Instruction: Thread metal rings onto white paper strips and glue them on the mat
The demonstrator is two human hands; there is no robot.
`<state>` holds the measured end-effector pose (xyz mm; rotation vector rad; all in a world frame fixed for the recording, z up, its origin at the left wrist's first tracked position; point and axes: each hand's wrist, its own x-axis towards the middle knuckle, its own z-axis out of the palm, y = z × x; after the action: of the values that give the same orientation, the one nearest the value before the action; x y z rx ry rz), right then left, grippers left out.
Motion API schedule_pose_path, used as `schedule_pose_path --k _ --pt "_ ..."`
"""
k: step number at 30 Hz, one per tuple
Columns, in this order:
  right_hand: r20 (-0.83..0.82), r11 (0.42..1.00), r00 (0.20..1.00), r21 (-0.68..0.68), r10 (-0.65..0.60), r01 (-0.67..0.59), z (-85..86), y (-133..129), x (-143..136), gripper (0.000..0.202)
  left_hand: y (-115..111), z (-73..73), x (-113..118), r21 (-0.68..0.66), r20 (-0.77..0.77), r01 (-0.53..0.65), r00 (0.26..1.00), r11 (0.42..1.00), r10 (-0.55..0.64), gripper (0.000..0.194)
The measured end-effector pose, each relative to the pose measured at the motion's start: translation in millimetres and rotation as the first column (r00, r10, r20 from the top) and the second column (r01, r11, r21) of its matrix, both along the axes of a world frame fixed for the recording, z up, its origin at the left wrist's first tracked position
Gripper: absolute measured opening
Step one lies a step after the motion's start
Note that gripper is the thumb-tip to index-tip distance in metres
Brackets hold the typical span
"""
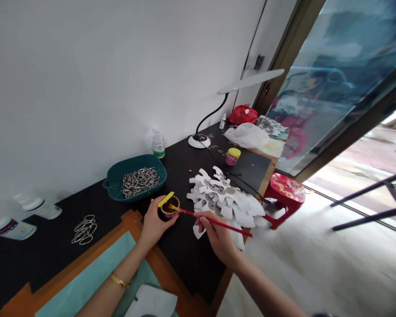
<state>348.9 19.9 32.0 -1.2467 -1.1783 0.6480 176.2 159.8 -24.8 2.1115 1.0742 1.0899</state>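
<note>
Near the middle of the black table, my left hand is wrapped round a small open jar with dark brown contents. A yellow strip shows at the jar's rim, beside my left fingers. My right hand is closed on a red-handled paintbrush, whose bristle tip is in the jar's mouth. Just beyond my right hand lies a pile of white cut pieces with round grey parts on them. In front of me, a white piece rests on a green mat.
A dark green basin holds many metal rings. Loose rings lie left of it, near white bottles. Behind stand a clear bottle, a desk lamp and a yellow-lidded jar. A red stool stands right of the table.
</note>
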Motion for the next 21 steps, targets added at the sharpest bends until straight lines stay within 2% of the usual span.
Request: schedule_pose_path --k 2,3,6,7,9,11,14,17,21 --pt "0.19 0.997 0.981 0.08 -0.032 0.017 24.4 -2 12 0.02 0 0.2 0 -0.007 -0.003 0.005 1.0 1.0 -0.005 0.064" --pt "0.219 0.987 0.972 0.154 -0.08 0.047 38.8 -4 17 0.02 0 0.4 0 -0.012 -0.004 0.007 1.0 1.0 -0.007 0.064" --pt "0.156 0.92 0.962 0.358 -0.225 0.157 80.5 -7 29 0.028 -1 1.1 -1 -0.043 -0.001 0.01 1.0 0.999 -0.01 0.065" --pt "0.129 0.909 0.963 0.379 -0.238 0.174 90.6 -7 30 0.029 -1 1.2 -2 -0.059 0.004 0.01 1.0 0.998 -0.01 0.066" --pt "0.173 0.932 0.964 0.337 -0.203 0.136 100.9 -2 29 0.025 -2 1.3 -2 -0.094 0.019 0.011 1.0 0.995 -0.009 0.069" --pt "0.308 0.974 0.944 0.223 -0.119 0.05 98.0 8 24 0.019 -2 0.9 -3 -0.118 0.034 0.009 0.999 0.993 -0.005 0.072" --pt "0.469 0.997 0.883 0.06 0.006 -0.039 79.3 28 16 0.015 -2 -0.1 -3 -0.101 0.037 0.021 0.999 0.995 -0.018 0.071" --pt "0.506 0.995 0.859 -0.001 0.084 -0.096 61.8 45 10 0.013 0 -0.7 -2 -0.062 0.04 0.039 0.999 0.997 -0.036 0.068" --pt "0.507 0.99 0.851 -0.049 0.138 -0.132 53.0 60 4 0.013 1 -1.2 -2 -0.042 0.047 0.056 0.997 0.998 -0.054 0.068"
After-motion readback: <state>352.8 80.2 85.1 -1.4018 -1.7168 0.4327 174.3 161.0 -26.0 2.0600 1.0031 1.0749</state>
